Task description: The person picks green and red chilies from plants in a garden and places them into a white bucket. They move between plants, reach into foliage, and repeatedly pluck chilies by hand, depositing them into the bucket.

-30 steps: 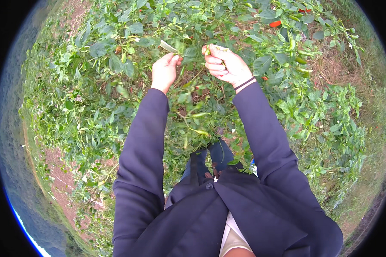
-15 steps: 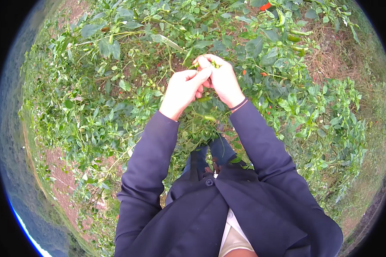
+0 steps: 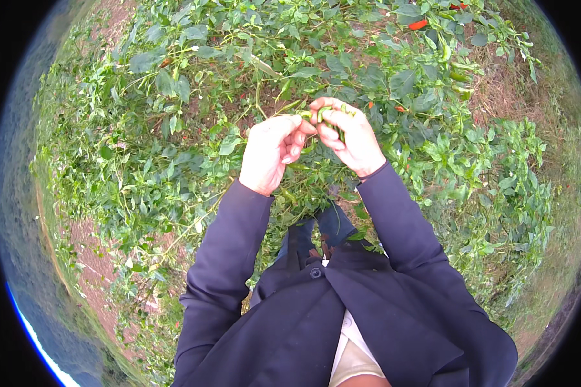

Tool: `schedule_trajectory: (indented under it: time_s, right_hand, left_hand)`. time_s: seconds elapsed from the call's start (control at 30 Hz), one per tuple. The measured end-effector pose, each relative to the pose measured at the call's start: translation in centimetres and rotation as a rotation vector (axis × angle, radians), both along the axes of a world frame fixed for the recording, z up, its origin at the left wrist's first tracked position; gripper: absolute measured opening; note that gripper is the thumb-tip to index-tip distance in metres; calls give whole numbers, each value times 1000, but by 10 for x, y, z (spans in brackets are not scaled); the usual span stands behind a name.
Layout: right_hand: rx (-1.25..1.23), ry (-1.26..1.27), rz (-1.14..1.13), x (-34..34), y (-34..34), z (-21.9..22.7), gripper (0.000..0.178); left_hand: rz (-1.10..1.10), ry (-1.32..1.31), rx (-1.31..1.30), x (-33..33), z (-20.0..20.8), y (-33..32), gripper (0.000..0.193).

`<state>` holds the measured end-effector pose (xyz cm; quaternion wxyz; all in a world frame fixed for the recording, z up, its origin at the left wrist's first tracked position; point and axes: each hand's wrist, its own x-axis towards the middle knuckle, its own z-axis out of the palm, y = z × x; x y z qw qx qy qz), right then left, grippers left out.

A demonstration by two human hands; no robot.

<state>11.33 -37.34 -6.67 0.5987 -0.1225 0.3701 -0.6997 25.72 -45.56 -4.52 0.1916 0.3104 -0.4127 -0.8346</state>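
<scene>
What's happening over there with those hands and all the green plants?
A person in a dark jacket is handling small green peppers above leafy plants. The right hand has some peppers in its grip. The left hand is right beside them; whether it pinches one is hard to tell. A red pepper shows among the leaves.

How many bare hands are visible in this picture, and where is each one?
2. The left hand is slightly left of centre, over the leafy plants; the right hand is close beside it, holding green peppers. No other hand shows.
</scene>
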Motion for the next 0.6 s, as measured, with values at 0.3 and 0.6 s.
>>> schedule_trajectory:
  time_s: [0.3, 0.6]
  right_hand:
    - [93, 62, 130, 12, 3, -1, 16]
    - [-88, -458, 181, -13, 0, -13, 31]
  left_hand:
    - [-149, -144, -521, -7, -6, 9, 20]
    - [-277, -82, -1141, 5, 15, -13, 9]
